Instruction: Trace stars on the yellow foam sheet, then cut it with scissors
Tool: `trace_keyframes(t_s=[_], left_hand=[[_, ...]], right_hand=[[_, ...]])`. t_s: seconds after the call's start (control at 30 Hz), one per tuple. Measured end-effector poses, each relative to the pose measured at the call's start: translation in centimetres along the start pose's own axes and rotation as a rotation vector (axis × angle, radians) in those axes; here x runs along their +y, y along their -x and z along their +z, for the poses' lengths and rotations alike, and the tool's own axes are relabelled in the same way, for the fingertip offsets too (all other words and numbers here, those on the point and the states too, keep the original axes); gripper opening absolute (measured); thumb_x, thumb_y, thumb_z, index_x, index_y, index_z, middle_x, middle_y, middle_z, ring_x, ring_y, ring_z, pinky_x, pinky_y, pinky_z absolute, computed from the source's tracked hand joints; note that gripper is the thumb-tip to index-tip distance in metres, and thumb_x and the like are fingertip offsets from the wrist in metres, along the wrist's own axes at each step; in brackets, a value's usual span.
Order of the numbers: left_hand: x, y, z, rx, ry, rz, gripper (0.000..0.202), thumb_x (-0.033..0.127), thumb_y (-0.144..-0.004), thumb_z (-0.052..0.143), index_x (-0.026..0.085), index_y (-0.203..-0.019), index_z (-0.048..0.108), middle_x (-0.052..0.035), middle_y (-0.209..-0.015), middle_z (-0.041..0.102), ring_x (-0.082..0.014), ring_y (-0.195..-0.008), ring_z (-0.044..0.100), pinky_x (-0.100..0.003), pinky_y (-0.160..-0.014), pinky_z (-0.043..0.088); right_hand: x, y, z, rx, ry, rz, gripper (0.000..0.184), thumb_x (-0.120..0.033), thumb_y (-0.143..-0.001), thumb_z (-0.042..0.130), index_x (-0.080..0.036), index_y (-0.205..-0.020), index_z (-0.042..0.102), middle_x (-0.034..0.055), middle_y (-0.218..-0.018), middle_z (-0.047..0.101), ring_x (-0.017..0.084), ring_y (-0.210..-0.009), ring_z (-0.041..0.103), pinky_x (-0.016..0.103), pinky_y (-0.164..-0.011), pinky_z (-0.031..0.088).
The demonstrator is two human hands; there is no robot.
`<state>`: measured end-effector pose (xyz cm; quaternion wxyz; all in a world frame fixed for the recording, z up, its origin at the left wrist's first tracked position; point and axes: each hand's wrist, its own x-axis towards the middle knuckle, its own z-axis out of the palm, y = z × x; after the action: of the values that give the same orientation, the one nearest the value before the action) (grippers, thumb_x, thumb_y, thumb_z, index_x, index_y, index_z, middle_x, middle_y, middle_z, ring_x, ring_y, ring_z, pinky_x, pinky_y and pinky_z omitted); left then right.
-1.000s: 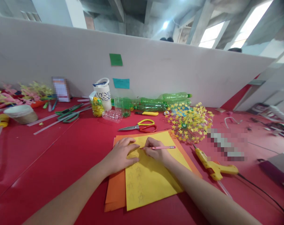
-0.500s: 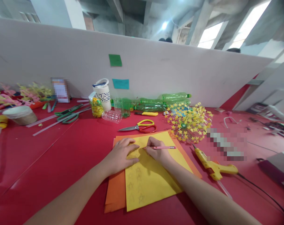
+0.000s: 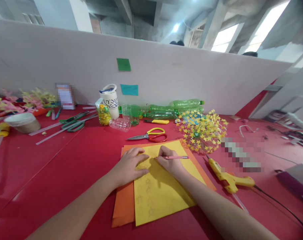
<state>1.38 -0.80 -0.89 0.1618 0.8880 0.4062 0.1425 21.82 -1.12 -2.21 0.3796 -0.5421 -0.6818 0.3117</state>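
A yellow sheet (image 3: 171, 196) lies over orange sheets (image 3: 123, 208) on the red table. Pencilled star outlines run in columns along the yellow sheet's left side. My right hand (image 3: 169, 162) is closed around a pink pencil (image 3: 178, 157), its tip at the paper's upper part. Resting on the left edge of the sheet is my left hand (image 3: 128, 166), fingers spread and holding nothing. Just beyond the sheets lie scissors (image 3: 147, 135) with one yellow and one red handle.
To the right lie a yellow glue gun (image 3: 229, 180) with a cord and a bunch of yellow paper stars (image 3: 204, 130). Behind are green plastic bottles (image 3: 164, 111), a yellow cutter (image 3: 160, 122) and a white tumbler (image 3: 110, 104). Green scissors (image 3: 75, 125) and a tub (image 3: 22, 123) are left.
The pencil tip and right hand have shifted only very slightly at the same spot on the yellow sheet. My left hand stays in place.
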Motion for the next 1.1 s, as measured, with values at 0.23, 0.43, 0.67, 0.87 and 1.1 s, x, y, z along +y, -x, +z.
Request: trace_keyframes(t_s=[0.23, 0.43, 0.67, 0.87, 1.1], left_hand=[[0.0, 0.0, 0.0, 0.004, 0.003, 0.011, 0.045, 0.05, -0.08, 0.053, 0.025, -0.118, 0.052, -0.0073, -0.124, 0.041, -0.027, -0.115, 0.037, -0.04, -0.095, 0.031], [-0.1, 0.1, 0.1, 0.014, 0.004, 0.017, 0.044, 0.05, -0.08, 0.052, 0.027, -0.117, 0.052, -0.007, -0.124, 0.042, -0.0277, -0.115, 0.037, -0.04, -0.095, 0.031], [-0.1, 0.0, 0.1, 0.016, 0.009, 0.005, 0.043, 0.051, -0.079, 0.052, 0.028, -0.116, 0.053, -0.006, -0.124, 0.042, -0.0283, -0.115, 0.037, -0.041, -0.095, 0.032], [-0.1, 0.1, 0.1, 0.014, 0.011, 0.014, 0.043, 0.05, -0.08, 0.052, 0.027, -0.117, 0.052, -0.0068, -0.124, 0.041, -0.0282, -0.115, 0.037, -0.041, -0.094, 0.032], [-0.2, 0.0, 0.1, 0.004, 0.001, 0.006, 0.047, 0.05, -0.08, 0.052, 0.028, -0.12, 0.05, -0.0065, -0.125, 0.041, -0.0289, -0.114, 0.037, -0.042, -0.094, 0.031]], right_hand=[[0.0, 0.2, 0.2, -0.061, -0.02, -0.037, 0.009, -0.015, -0.066, 0.047, -0.018, -0.06, 0.042, -0.0054, -0.051, 0.04, 0.008, -0.048, 0.037, 0.019, -0.044, 0.023], [-0.4, 0.3, 0.1, -0.108, -0.02, -0.065, 0.009, -0.013, -0.065, 0.046, -0.018, -0.06, 0.041, -0.006, -0.051, 0.039, 0.008, -0.047, 0.034, 0.019, -0.044, 0.023], [-0.3, 0.4, 0.3, -0.122, -0.046, -0.046, 0.008, -0.015, -0.066, 0.047, -0.018, -0.06, 0.042, -0.0058, -0.051, 0.041, 0.008, -0.048, 0.035, 0.019, -0.044, 0.024], [-0.4, 0.3, 0.3, -0.111, -0.057, -0.055, 0.009, -0.013, -0.064, 0.048, -0.018, -0.059, 0.043, -0.0062, -0.049, 0.04, 0.007, -0.046, 0.035, 0.018, -0.043, 0.024], [-1.0, -0.3, -0.9, -0.082, -0.417, 0.146, 0.016, -0.029, -0.077, 0.044, -0.019, -0.066, 0.044, -0.0038, -0.049, 0.052, 0.008, -0.039, 0.041, 0.018, -0.038, 0.031]])
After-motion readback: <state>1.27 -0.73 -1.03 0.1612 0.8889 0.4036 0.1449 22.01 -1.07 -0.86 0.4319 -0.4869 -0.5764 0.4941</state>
